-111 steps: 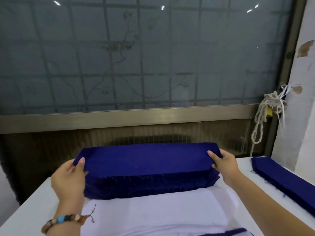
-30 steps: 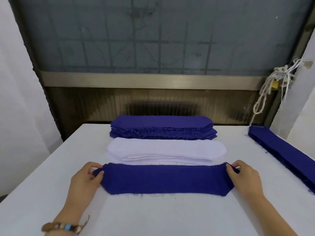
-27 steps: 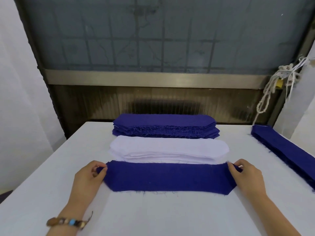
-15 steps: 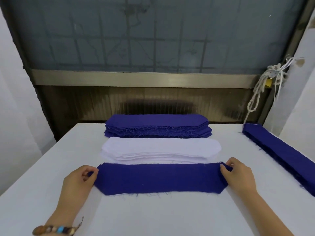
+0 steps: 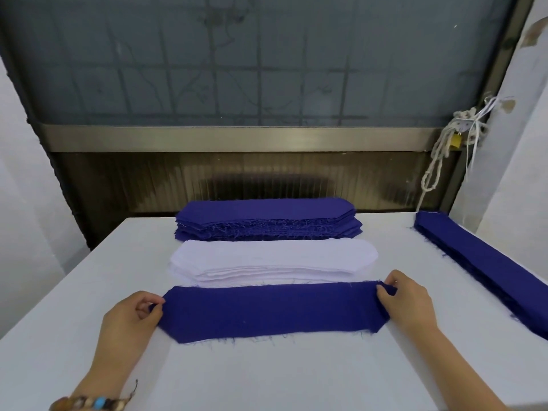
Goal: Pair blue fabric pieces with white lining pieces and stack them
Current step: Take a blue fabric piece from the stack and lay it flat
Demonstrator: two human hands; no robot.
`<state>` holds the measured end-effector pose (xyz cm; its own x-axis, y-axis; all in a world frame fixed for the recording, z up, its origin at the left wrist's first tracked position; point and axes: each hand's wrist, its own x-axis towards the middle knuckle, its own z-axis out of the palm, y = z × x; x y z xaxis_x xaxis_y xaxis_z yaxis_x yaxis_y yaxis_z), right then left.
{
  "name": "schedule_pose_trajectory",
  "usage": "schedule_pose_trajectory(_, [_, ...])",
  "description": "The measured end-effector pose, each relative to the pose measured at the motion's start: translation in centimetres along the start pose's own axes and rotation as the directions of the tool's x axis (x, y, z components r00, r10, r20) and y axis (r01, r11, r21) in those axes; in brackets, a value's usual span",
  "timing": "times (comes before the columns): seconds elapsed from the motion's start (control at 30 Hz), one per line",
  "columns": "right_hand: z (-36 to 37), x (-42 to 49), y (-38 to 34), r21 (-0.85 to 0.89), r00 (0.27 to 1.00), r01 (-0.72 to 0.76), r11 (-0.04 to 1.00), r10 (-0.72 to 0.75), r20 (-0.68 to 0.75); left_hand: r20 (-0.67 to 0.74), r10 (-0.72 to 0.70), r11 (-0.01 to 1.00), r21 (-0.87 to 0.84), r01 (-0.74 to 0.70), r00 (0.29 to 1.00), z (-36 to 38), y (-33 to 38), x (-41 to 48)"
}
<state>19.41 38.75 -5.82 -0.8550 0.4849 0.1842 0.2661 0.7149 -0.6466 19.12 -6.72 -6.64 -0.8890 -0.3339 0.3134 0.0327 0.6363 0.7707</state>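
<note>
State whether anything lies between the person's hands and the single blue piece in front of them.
Nothing visible does: the left hand and right hand each grip one end of the blue piece directly.

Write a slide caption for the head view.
Left hand and right hand pinch the ends of a blue piece flat on the table, with a white stack and blue stack behind.

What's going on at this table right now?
A person holds one blue fabric piece flat on the white table, left hand pinching its left end, right hand pinching its right end. Just behind it lies a white lining stack, then a far blue stack; a side blue stack lies at the right.
</note>
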Motion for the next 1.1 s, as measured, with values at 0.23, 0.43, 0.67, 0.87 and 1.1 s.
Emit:
schedule_pose_trajectory(0.23, [0.1, -0.4, -0.3, -0.048, 0.999, 0.039, 0.998, -0.04, -0.027, 0.003, -0.003, 1.0, 0.016, 0.003, 1.0, 0.0, 0.0, 0.1])
schedule_pose_trajectory(0.43, [-0.1, -1.3, -0.9, -0.223, 0.965, 0.227, 0.948, -0.25, -0.08, 0.024, 0.04, 0.997, 0.072, -0.041, 0.999, -0.2, -0.3, 0.4])
schedule_pose_trajectory(0.67, [-0.4, -1.5, -1.2, -0.236, 0.866, 0.499, 0.834, -0.491, 0.097, 0.127, 0.094, 0.995, -0.036, -0.09, 0.987, -0.4, 0.5, 0.0])
schedule_pose_trajectory(0.87, [0.0, -0.1, -1.5, -0.173, 0.871, 0.492, 0.854, -0.481, 0.101, 0.262, 0.1, 0.995, -0.023, -0.097, 0.96, -0.9, 2.1, 2.4])
schedule_pose_trajectory(1.1, [1.9, 3.1, -8.4, -0.085, 0.817, 0.577, 0.812, -0.575, 0.054, 0.116, 0.33, 0.938, 0.073, -0.34, 0.937, 2.1, 7.5, 7.4])
